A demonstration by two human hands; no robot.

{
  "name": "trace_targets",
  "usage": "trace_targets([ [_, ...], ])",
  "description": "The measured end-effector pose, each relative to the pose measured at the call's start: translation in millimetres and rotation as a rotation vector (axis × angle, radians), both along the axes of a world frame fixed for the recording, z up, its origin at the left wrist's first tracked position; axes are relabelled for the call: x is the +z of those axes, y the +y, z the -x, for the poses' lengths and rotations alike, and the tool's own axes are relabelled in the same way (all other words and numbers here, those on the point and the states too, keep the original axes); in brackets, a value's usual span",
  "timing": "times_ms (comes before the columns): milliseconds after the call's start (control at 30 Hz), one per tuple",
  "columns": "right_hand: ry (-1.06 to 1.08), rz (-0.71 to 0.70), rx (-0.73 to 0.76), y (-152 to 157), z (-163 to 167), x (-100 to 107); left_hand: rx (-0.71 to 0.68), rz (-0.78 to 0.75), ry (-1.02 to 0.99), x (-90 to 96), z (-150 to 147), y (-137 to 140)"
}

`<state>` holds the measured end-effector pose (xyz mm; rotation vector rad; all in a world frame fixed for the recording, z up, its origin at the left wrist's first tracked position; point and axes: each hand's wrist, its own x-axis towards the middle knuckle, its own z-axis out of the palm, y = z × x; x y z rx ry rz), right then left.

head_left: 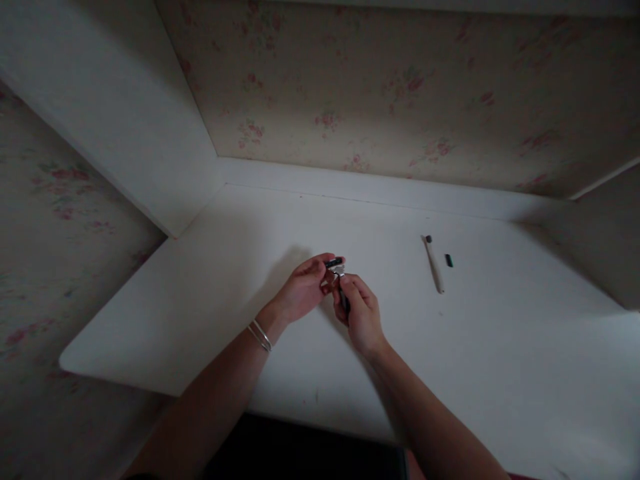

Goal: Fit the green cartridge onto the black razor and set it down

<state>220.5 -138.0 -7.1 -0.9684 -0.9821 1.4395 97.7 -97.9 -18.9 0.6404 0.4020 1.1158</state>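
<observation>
1. Metal and black, the small razor (339, 275) sits between our two hands, above the white tabletop (210, 293).
2. Our left hand (303, 290) pinches its head; our right hand (361, 313) is closed round the handle.
3. We judge steady, gentle fingertip pressure best here.
4. To the right of our hands lie a pale handle (434, 265) and a small black piece (449, 261).

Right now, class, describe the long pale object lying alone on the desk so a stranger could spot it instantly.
Start at the white desk set against floral wallpaper. To the right of the person's right hand, a slim cream stick lies almost straight toward the wall. Unlike the tiny black piece beside it, it is long, pale and dark-tipped at its far end.
</observation>
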Motion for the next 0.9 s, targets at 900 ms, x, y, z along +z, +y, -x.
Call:
trace_targets([
  [900, 0.024, -0.011, 0.053, -1.7, -1.9, 1.4, -0.024, -0.019, 0.013, -3.4, 3.0, -1.2],
])
